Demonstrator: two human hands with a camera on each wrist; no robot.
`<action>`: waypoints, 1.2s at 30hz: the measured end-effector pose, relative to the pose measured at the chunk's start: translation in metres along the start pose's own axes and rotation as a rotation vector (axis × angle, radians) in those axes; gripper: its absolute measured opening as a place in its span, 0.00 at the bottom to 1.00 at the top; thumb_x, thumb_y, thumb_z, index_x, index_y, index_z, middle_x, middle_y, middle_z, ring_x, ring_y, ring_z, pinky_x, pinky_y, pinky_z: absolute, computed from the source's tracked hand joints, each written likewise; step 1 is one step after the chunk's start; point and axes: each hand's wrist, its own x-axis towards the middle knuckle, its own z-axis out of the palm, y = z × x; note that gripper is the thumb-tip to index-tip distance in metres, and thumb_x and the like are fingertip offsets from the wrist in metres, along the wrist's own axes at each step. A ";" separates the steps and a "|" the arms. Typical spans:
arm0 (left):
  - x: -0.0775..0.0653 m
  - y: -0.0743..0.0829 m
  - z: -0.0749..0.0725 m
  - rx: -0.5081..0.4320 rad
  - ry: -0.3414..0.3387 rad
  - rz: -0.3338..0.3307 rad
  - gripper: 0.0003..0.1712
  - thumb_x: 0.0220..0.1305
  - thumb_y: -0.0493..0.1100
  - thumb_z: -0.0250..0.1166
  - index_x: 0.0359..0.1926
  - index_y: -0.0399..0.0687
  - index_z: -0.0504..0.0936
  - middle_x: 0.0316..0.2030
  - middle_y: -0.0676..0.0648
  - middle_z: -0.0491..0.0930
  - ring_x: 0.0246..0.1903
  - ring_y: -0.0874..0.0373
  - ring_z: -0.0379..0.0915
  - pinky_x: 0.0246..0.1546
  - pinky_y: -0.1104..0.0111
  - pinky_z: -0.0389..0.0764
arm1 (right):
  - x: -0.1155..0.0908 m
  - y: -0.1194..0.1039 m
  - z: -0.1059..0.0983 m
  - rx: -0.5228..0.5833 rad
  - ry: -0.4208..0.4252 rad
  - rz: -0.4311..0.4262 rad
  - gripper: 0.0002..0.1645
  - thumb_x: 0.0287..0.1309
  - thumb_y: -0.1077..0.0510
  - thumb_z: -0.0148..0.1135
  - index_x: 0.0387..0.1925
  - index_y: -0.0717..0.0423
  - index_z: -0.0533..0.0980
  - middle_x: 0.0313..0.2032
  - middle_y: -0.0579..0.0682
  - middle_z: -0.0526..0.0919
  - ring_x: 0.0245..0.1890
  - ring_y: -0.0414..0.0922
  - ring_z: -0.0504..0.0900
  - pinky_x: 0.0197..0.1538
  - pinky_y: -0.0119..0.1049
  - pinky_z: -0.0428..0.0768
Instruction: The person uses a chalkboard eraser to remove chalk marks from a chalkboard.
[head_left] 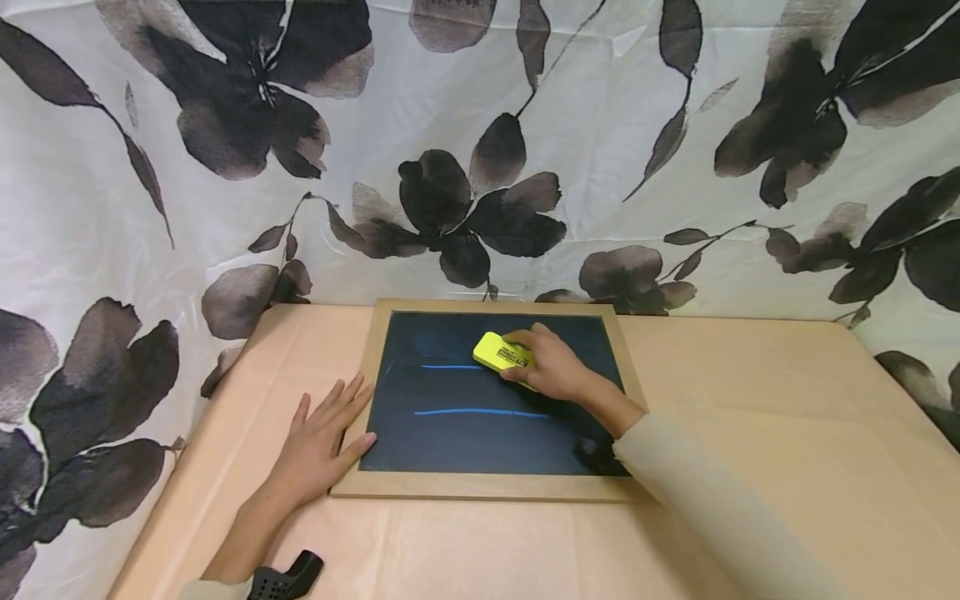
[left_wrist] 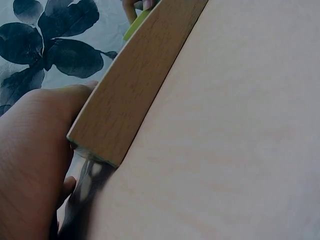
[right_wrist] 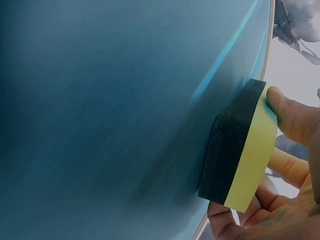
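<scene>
A wood-framed chalkboard [head_left: 495, 446] lies on the table with two blue chalk lines [head_left: 480, 412] across it. My right hand [head_left: 553, 365] pinches a yellow eraser [head_left: 501, 352] against the board, over the right part of the upper line. In the right wrist view, the dark felt side of the eraser [right_wrist: 232, 137] faces the board, with thumb and fingers on its yellow body. At the board's left side, my left hand [head_left: 318, 442] has its fingers spread, touching the wooden frame. The left wrist view shows that hand [left_wrist: 40, 135] beside the frame's edge [left_wrist: 122, 95].
A pale tan covering lies over the table [head_left: 757, 400] around the board. Behind and to the left hangs a white cloth with dark flowers [head_left: 465, 217]. A black wrist device [head_left: 287, 577] sits on the left wrist.
</scene>
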 end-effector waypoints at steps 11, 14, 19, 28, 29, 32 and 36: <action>0.000 -0.002 -0.001 0.005 0.002 -0.001 0.37 0.58 0.60 0.55 0.66 0.57 0.57 0.67 0.51 0.50 0.64 0.46 0.46 0.56 0.42 0.38 | 0.023 -0.029 0.014 -0.008 -0.020 -0.032 0.35 0.46 0.47 0.66 0.55 0.56 0.70 0.34 0.50 0.69 0.32 0.44 0.66 0.33 0.35 0.66; 0.000 -0.003 0.000 0.005 0.004 0.001 0.37 0.58 0.60 0.55 0.66 0.57 0.57 0.67 0.51 0.50 0.64 0.46 0.46 0.56 0.42 0.38 | 0.028 -0.038 0.018 -0.010 -0.022 -0.041 0.35 0.46 0.47 0.66 0.56 0.56 0.70 0.34 0.50 0.69 0.32 0.44 0.66 0.33 0.35 0.67; -0.001 -0.003 0.001 0.003 0.004 0.002 0.37 0.58 0.60 0.55 0.66 0.57 0.57 0.67 0.51 0.50 0.64 0.46 0.46 0.56 0.42 0.38 | 0.038 -0.049 0.026 -0.014 -0.019 -0.065 0.34 0.47 0.47 0.66 0.55 0.57 0.70 0.34 0.50 0.69 0.32 0.43 0.66 0.33 0.34 0.67; -0.004 -0.004 0.002 0.014 0.000 0.006 0.37 0.58 0.60 0.54 0.66 0.57 0.57 0.67 0.51 0.50 0.64 0.46 0.46 0.56 0.42 0.38 | 0.047 -0.064 0.037 -0.021 -0.050 -0.101 0.35 0.47 0.46 0.65 0.56 0.55 0.69 0.34 0.49 0.68 0.32 0.43 0.66 0.34 0.33 0.67; -0.005 -0.004 0.001 0.016 0.000 0.007 0.37 0.58 0.60 0.54 0.66 0.57 0.57 0.67 0.51 0.50 0.64 0.46 0.46 0.56 0.42 0.38 | 0.048 -0.065 0.037 -0.020 -0.057 -0.105 0.35 0.47 0.46 0.65 0.56 0.55 0.69 0.34 0.49 0.67 0.32 0.43 0.65 0.34 0.33 0.67; -0.005 -0.005 0.000 0.020 0.002 0.010 0.37 0.58 0.60 0.54 0.66 0.57 0.57 0.67 0.51 0.50 0.64 0.47 0.46 0.57 0.42 0.38 | 0.048 -0.066 0.037 -0.020 -0.064 -0.115 0.35 0.48 0.46 0.65 0.57 0.55 0.68 0.34 0.49 0.66 0.32 0.43 0.65 0.34 0.33 0.67; -0.004 -0.006 -0.002 0.022 -0.004 0.019 0.37 0.59 0.60 0.54 0.66 0.57 0.57 0.67 0.51 0.50 0.64 0.47 0.46 0.57 0.42 0.38 | 0.047 -0.065 0.035 -0.035 -0.079 -0.122 0.35 0.48 0.46 0.64 0.57 0.53 0.68 0.34 0.47 0.66 0.32 0.42 0.65 0.34 0.32 0.66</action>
